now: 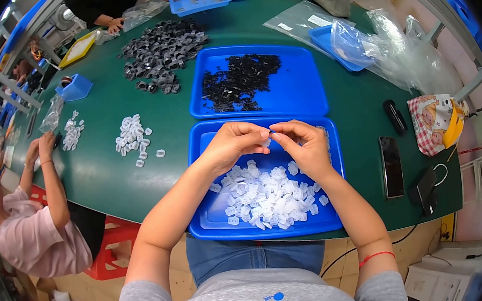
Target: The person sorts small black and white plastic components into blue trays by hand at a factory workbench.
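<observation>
Both my hands are up over the near tray [214,228], fingertips meeting at one small clear part [268,137]. Left hand [233,144] is curled, thumb and forefinger pinched on the part from the left. Right hand [307,144] is pinched on it from the right. So the part sits right between the two grips, held clear of the tray, above its far half. It's too small to tell its orientation.

Below my hands: a pile of clear parts [270,195] loose in the near tray, mostly in the middle and toward the near right corner. The pile is just under my right wrist, not touching my fingers.

Far tray [306,92] butts against the near tray's far edge and holds black parts [239,82], heaped on its left half.

On the green table [107,177], left of the trays: a small heap of clear parts [132,136], well apart from my hands. Further out, a big grey pile [163,51].

Right of the near tray: a dark phone [391,166] lying flat, near my right forearm.

Another person sits at the table's left edge, their hands [41,146] by another little clear pile [72,131].
</observation>
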Available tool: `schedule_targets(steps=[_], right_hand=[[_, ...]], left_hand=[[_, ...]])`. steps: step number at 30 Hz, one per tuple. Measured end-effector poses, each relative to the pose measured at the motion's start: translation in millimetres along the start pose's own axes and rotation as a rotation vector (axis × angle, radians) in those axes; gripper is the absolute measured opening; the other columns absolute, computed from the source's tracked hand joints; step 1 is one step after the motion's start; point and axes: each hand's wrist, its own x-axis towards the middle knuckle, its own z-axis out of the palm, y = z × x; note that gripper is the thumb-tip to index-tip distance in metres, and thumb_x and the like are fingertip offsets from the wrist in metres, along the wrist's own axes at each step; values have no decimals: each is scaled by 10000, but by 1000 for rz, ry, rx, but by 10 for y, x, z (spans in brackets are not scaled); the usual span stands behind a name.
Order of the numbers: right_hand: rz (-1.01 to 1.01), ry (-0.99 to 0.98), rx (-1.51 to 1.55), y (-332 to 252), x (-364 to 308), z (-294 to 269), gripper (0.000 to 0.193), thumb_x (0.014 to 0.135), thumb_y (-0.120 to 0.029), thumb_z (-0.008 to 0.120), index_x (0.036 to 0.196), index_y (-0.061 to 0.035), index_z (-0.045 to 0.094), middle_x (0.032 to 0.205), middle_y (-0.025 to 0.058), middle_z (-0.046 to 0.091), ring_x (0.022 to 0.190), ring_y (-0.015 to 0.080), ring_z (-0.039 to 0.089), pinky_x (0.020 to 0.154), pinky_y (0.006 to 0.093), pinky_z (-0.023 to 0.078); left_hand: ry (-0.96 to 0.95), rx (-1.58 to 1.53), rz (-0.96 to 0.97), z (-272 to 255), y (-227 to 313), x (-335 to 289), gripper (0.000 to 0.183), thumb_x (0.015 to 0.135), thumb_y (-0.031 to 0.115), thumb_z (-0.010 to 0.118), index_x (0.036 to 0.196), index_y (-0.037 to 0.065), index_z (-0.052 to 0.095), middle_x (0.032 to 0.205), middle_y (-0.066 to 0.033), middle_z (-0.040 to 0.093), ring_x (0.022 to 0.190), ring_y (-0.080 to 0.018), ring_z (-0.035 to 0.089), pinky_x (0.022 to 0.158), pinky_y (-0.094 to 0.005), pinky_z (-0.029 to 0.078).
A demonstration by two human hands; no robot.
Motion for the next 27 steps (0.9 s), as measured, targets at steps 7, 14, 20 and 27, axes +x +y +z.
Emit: schedule_targets(steps=[7,14,20,27], right_hand=[[-99,13,-73,-24,7,3,91,753,-63,642,839,-42,664,741,32,626,574,62,522,500,186,394],[-206,23,-217,-24,34,31,77,727,-37,646,804,-40,655,706,38,615,548,91,518,480,201,386],[-240,51,-241,-24,-10,26,80,722,-27,648,802,-30,649,728,44,621,537,87,515,468,203,382],[-108,22,-155,-12,-3,22,56,744,-51,642,790,-20,650,701,31,618,530,57,498,465,186,369]], left_hand=[[-2,28,21,-8,6,1,152,800,126,617,876,-6,625,796,-83,625,714,-149,619,671,-235,501],[8,38,20,-42,-21,15,185,795,144,619,879,-20,629,808,-95,628,701,-148,625,666,-227,512],[-6,45,21,13,-45,24,145,802,138,602,846,4,637,804,-92,634,704,-158,629,670,-235,510],[21,115,78,-1,-64,19,151,795,130,613,858,-5,636,825,-89,636,725,-152,626,685,-248,514]])
